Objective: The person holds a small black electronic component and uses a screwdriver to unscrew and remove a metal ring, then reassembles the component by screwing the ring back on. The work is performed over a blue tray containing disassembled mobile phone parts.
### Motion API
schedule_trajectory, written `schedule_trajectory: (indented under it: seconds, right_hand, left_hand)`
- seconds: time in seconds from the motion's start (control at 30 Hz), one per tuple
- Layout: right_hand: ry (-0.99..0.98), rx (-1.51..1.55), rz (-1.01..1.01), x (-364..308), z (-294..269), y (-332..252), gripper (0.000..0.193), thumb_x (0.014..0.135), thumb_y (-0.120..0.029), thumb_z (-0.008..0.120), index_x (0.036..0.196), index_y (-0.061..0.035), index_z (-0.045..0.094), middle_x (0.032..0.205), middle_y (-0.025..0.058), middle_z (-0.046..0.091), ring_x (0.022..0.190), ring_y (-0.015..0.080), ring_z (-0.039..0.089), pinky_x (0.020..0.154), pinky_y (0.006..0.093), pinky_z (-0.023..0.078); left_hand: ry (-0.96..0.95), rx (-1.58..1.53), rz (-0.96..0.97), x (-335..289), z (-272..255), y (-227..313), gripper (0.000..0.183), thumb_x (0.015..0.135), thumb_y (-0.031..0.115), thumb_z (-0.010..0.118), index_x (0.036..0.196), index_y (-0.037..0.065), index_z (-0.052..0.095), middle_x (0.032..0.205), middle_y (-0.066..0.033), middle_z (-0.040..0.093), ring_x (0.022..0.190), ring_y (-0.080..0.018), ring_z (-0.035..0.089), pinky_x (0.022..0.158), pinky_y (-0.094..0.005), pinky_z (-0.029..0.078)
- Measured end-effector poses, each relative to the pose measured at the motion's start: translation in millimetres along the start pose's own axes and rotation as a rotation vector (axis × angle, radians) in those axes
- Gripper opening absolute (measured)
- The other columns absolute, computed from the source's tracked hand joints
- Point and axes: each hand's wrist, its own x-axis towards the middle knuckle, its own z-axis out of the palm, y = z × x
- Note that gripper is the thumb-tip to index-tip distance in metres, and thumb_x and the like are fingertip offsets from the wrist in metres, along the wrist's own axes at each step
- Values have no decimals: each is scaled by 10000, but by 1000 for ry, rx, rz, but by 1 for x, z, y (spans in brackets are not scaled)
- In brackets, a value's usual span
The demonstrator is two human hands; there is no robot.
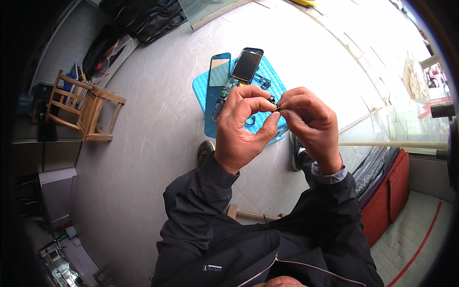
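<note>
Fingertips of my left hand (241,126) and my right hand (310,122) meet over the stool, pinching a small black part (278,109) between them. Its exact kind is too small to make out. Below lies an opened electronic device with a dark screen (247,65) and an exposed green circuit board (231,85); my left hand hides part of it. Along its left side rests a long blue panel (210,125) with a clear window. A black-and-blue piece (263,82) sits right of the device, and a dark ring-shaped piece (250,120) shows between my hands.
A light-blue quilted stool top (201,85) carries these parts. My shoes (205,150) flank it on the tiled floor (143,95). To the left stands a small wooden chair (91,107). Black bags (148,21) lie far left; a red mat (387,196) leans at right.
</note>
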Motion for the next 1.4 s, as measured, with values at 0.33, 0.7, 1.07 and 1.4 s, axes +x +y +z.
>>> schedule_trajectory:
  seconds: [0.33, 0.7, 1.07, 1.4]
  right_hand:
    - [-15, 31, 56, -1, -4, 0, 112, 942, 39, 707, 1036, -20, 720, 1086, 83, 707, 936, 137, 724, 768, 269, 606]
    - [20, 179, 369, -4, -6, -10, 82, 980, -60, 719, 1054, -25, 715, 1021, 30, 706, 865, 83, 685, 677, 202, 536]
    - [33, 275, 587, -2, -5, -7, 152, 969, -180, 735, 1031, -50, 688, 915, -23, 664, 680, 11, 495, 564, 169, 355]
    - [71, 339, 643, -1, -4, -11, 147, 954, -164, 749, 1023, -43, 705, 886, -36, 649, 659, 6, 481, 555, 175, 337]
  left_hand:
    - [-99, 35, -1, -1, -6, -1, 241, 902, 9, 831, 1101, 28, 696, 1297, -121, 573, 1173, -194, 677, 1004, -354, 617]
    - [-116, -98, -115, 0, -4, 2, 217, 917, 14, 810, 1092, 21, 682, 1290, -107, 577, 1131, -168, 685, 978, -334, 616]
    - [-94, -292, -360, 1, 3, 4, 134, 921, 6, 764, 1031, -6, 687, 1248, -103, 574, 1116, -169, 675, 982, -338, 628]
    - [-107, -413, -414, 0, 3, 1, 136, 946, -26, 733, 1071, -7, 682, 1283, -94, 552, 1109, -139, 663, 956, -301, 627]
